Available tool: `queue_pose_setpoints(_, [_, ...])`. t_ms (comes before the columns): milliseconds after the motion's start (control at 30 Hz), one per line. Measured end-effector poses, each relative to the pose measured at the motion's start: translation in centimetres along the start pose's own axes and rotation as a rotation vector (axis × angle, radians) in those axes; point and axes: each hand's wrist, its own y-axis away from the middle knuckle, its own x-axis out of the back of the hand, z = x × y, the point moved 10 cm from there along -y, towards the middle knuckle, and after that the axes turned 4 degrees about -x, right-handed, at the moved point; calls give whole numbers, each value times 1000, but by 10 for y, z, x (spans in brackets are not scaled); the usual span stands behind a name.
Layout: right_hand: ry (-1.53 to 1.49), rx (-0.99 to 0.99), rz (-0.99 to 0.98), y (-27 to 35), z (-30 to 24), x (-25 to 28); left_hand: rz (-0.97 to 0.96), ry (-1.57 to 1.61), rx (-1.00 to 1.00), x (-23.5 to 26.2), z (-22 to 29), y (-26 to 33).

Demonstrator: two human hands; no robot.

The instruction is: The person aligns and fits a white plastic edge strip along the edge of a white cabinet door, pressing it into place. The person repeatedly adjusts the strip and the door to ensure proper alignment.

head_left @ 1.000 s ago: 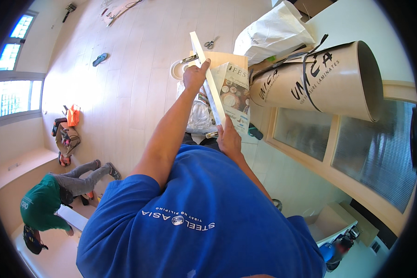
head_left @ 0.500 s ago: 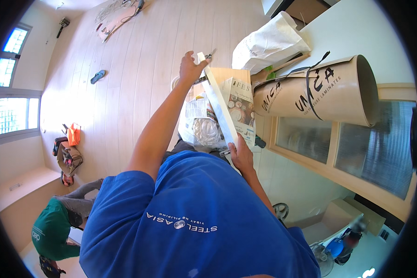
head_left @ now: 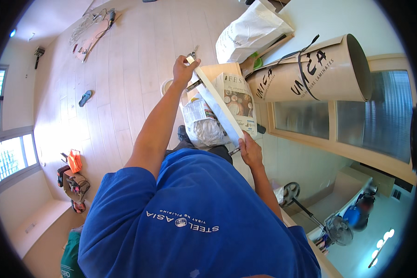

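A long, narrow white board (head_left: 220,107) slants between my hands, its far end up and to the left. My left hand (head_left: 185,70) is closed round that far end. My right hand (head_left: 250,150) grips the near end, thumb on the edge. Dark metal pieces show along the board's side. Under and beside it lie a printed newspaper (head_left: 241,104) and a plastic-wrapped bundle (head_left: 206,132) with more newsprint. A light wooden panel (head_left: 217,71) is partly hidden beneath. Just beyond my left hand is a small metal tool (head_left: 193,53), its kind unclear.
A rolled brown laminate sheet (head_left: 285,83), tied with black cord, and a white sack (head_left: 250,32) stand at the right. A blue slipper (head_left: 85,98) and tangled cable (head_left: 90,25) lie on the floor. Leftward are an orange bag (head_left: 74,161) and a person in green (head_left: 71,257).
The head view has turned, shifting the surroundings. Both hands still hold the board, which stays slanted. The person in green shows less at the lower left.
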Motion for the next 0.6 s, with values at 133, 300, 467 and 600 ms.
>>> queue_pose_setpoints(133, [20,0,43,-2,-2,8,7,99,-27,-9,0,-9])
queue_pose_setpoints(300, [21,-35,41,-4,6,8,-32,291,68,-21,7,-9])
queue_pose_setpoints(467, [40,-8,83,-5,1,11,-37,296,75,-20,1,-19])
queue_pose_setpoints(600, [-9,-43,69,-4,11,13,-90,192,148,-22,-8,-25])
